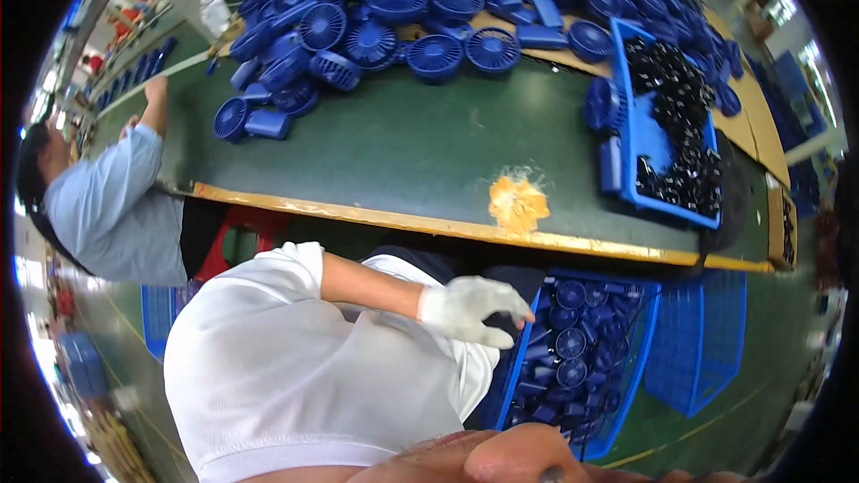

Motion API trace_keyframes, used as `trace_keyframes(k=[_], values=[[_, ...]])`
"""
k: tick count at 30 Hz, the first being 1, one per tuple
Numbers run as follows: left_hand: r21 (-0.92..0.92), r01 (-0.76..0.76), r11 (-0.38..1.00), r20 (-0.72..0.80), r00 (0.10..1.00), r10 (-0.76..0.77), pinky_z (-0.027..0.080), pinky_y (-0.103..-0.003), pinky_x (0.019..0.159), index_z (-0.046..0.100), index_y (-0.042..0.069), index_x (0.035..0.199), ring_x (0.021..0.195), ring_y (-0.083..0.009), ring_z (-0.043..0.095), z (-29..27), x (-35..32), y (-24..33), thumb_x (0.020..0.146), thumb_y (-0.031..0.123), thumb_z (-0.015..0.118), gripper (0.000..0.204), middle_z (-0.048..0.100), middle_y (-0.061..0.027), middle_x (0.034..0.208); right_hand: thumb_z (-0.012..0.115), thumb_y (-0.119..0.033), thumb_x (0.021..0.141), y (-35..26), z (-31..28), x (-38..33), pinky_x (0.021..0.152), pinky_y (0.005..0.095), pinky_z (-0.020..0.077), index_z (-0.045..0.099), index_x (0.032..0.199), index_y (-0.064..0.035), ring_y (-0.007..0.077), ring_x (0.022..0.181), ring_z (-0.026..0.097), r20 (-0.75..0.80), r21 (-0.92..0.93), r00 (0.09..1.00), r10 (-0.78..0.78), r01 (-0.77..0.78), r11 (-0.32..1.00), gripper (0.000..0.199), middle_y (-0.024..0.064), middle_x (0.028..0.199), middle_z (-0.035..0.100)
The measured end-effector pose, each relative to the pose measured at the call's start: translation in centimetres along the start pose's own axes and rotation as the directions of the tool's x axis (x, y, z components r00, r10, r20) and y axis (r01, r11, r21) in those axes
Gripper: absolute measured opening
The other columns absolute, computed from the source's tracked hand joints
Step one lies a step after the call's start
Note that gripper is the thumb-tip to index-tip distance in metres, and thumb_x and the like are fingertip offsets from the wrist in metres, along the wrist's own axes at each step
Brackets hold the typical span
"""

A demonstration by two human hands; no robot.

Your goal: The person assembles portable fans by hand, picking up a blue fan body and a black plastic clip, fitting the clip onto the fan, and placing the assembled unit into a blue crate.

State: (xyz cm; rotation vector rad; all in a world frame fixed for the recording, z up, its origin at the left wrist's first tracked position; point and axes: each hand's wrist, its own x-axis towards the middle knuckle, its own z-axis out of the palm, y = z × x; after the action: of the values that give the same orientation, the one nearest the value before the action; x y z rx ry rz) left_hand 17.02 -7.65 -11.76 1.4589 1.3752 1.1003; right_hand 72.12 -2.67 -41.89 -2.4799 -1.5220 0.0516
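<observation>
My left hand point(467, 310) wears a white glove and is held in front of my body, beside the near rim of a blue crate. Its thumb and fingers are apart, with a dark gap between them and nothing visible in the hand. The blue crate point(633, 394) stands below the table edge and holds many blue handheld fans point(571, 343). My right hand does not show.
A green worktable point(385, 148) carries a heap of blue fans point(436, 55). At its right, a blue tray point(619, 80) holds small black parts point(684, 116). Another blue basket point(696, 340) stands right of the crate. A co-worker point(116, 201) sits at the left.
</observation>
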Motion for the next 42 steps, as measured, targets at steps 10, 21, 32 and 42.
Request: trace_keyframes(k=[10, 21, 32, 42], values=[[0.853, 0.516, 0.082, -0.504, 0.769, 0.393, 0.041, -0.040, 0.088, 0.064, 0.001, 0.095, 0.096, -0.0291, 0.055, -25.7, 0.2, 0.0, 0.068, 0.047, 0.075, 0.054, 0.060, -0.0124, 0.098, 0.068, -0.015, 0.082, -26.9, -7.7, -10.1, 0.072, 0.0423, 0.0486, 0.066, 0.089, 0.0042, 0.0360, 0.079, 0.060, 0.237, 0.504, 0.763, -0.602, 0.433, 0.747, 0.020, 0.0196, 0.085, 0.062], [0.948, 0.062, 0.311, -0.190, 0.897, 0.399, 0.041, -0.043, 0.096, 0.064, 0.005, 0.101, 0.102, -0.0294, 0.058, -22.9, 2.3, -1.2, 0.072, 0.044, 0.072, 0.049, 0.062, -0.0119, 0.104, 0.069, -0.009, 0.082, -58.7, -24.3, 0.2, 0.070, 0.0420, 0.0454, 0.061, 0.082, -0.0006, 0.0328, 0.079, 0.057, -0.515, 0.383, 0.267, -0.815, 0.922, 0.061, 0.011, 0.0139, 0.082, 0.060], [0.914, 0.024, 0.405, -0.105, 0.978, 0.180, 0.047, -0.040, 0.076, 0.067, 0.006, 0.095, 0.084, -0.0284, 0.058, -21.2, 0.6, -2.2, 0.070, 0.055, 0.068, 0.056, 0.058, -0.0096, 0.085, 0.069, -0.008, 0.069, -69.2, -22.3, 4.9, 0.071, 0.0471, 0.0555, 0.067, 0.074, -0.0022, 0.0391, 0.079, 0.067, 0.049, -0.268, 0.085, -0.995, 0.961, 0.069, 0.008, 0.0204, 0.082, 0.068], [0.895, -0.025, 0.446, -0.196, 0.875, 0.443, 0.048, -0.037, 0.059, 0.058, 0.011, 0.074, 0.077, -0.0239, 0.058, -17.7, -2.3, -0.8, 0.061, 0.050, 0.075, 0.044, 0.055, -0.0054, 0.076, 0.069, -0.010, 0.071, -68.8, -17.2, 12.7, 0.067, 0.0401, 0.0471, 0.065, 0.089, 0.0008, 0.0294, 0.068, 0.059, -0.252, 0.188, 0.020, -0.967, 0.982, -0.029, 0.021, 0.0163, 0.077, 0.062]])
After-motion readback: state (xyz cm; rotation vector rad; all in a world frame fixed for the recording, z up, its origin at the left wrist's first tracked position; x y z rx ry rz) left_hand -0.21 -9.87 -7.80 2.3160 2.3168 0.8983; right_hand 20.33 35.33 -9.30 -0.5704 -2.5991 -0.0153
